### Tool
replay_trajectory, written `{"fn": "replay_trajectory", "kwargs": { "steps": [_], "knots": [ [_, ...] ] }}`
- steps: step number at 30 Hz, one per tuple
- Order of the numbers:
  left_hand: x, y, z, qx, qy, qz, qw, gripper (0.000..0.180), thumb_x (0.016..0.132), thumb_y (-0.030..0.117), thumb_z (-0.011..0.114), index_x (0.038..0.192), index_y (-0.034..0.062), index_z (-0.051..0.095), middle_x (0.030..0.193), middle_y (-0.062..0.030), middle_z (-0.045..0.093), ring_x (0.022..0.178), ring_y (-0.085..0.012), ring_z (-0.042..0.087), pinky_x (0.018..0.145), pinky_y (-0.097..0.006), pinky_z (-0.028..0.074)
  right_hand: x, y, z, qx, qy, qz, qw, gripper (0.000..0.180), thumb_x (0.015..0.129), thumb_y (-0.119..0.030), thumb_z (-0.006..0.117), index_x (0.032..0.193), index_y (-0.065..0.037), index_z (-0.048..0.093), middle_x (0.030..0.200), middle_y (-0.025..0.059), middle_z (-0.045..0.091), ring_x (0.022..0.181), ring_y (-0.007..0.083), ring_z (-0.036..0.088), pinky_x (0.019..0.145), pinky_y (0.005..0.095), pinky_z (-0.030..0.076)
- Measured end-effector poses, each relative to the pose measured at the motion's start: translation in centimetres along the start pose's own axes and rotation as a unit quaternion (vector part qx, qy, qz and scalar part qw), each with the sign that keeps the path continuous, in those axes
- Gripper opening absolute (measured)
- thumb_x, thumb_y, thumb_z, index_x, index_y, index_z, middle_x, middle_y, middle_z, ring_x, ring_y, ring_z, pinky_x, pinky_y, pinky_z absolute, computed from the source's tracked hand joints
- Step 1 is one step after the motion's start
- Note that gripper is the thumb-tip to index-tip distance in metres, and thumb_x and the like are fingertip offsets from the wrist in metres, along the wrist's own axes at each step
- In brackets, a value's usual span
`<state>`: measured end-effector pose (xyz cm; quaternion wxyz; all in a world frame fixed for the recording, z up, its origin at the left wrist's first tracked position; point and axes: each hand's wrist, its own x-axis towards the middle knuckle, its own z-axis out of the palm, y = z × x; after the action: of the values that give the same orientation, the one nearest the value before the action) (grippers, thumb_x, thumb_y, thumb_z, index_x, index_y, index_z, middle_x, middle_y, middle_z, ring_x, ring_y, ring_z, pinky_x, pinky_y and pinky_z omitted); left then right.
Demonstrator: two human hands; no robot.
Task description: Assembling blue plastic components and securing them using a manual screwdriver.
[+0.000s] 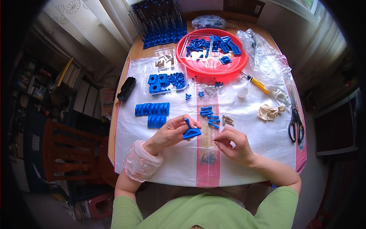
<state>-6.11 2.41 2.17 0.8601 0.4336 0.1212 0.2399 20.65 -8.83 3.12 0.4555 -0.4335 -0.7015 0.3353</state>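
My left hand (173, 131) is closed around a blue plastic bracket (191, 133) with a curved base and a narrow upright piece standing from it. To its right, my right hand (234, 144) is pinched, thumb against fingers. Only a tiny dark tip shows at that pinch, too small to name. Beyond the hands lie several small blue plastic levers (209, 116) and a little pile of brass-coloured pins (227, 120). Left of them, blue curved brackets (152, 109) stand in two rows.
A clear tray (146, 91) holds blue blocks and small parts. Behind it, a red basin (244, 63) contains more blue pieces. White nuts (212, 88), a yellow-handled screwdriver (260, 84), crumpled paper (270, 111) and black scissors (296, 126) lie rightward. A black case (126, 89) sits left.
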Motion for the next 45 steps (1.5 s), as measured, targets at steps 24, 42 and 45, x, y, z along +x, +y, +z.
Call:
{"fn": "replay_trajectory", "kwargs": {
  "steps": [24, 42, 45],
  "knots": [
    [0.2, 0.0, 0.4, -0.008, 0.046, -0.027, 0.999, 0.016, 0.111, 0.025, 0.056, 0.118, 0.0113, 0.060, 0.132, -0.0116, 0.065, 0.111, -0.0101, 0.063, 0.093, -0.028, 0.051, -0.1, 0.0, 0.0, -0.019, -0.030, -0.007, 0.999, 0.016, 0.088, 0.006, 0.074, 0.102, 0.000, 0.069, 0.089, 0.0080, 0.062, 0.071, 0.0168, 0.067, 0.060, 0.0292, 0.054],
    [0.6, -0.8, 0.4, 0.021, 0.069, -0.012, 0.997, 0.017, 0.112, 0.021, 0.056, 0.120, 0.0078, 0.061, 0.127, -0.0090, 0.063, 0.117, -0.0131, 0.061, 0.104, -0.031, 0.050, 0.1, -0.3, -0.6, -0.031, 0.022, -0.011, 0.999, 0.012, 0.088, 0.002, 0.078, 0.098, 0.001, 0.071, 0.081, 0.0084, 0.069, 0.067, 0.0147, 0.071, 0.059, 0.0271, 0.056],
    [1.2, -2.6, 0.3, 0.132, 0.084, 0.021, 0.987, 0.018, 0.112, 0.020, 0.056, 0.121, 0.0059, 0.061, 0.127, -0.0067, 0.063, 0.115, -0.0109, 0.060, 0.102, -0.030, 0.050, 0.2, -0.5, -0.4, -0.021, 0.043, -0.010, 0.999, 0.009, 0.088, 0.004, 0.079, 0.093, 0.002, 0.071, 0.077, 0.0074, 0.070, 0.065, 0.0115, 0.070, 0.057, 0.0252, 0.055]
  ]
}}
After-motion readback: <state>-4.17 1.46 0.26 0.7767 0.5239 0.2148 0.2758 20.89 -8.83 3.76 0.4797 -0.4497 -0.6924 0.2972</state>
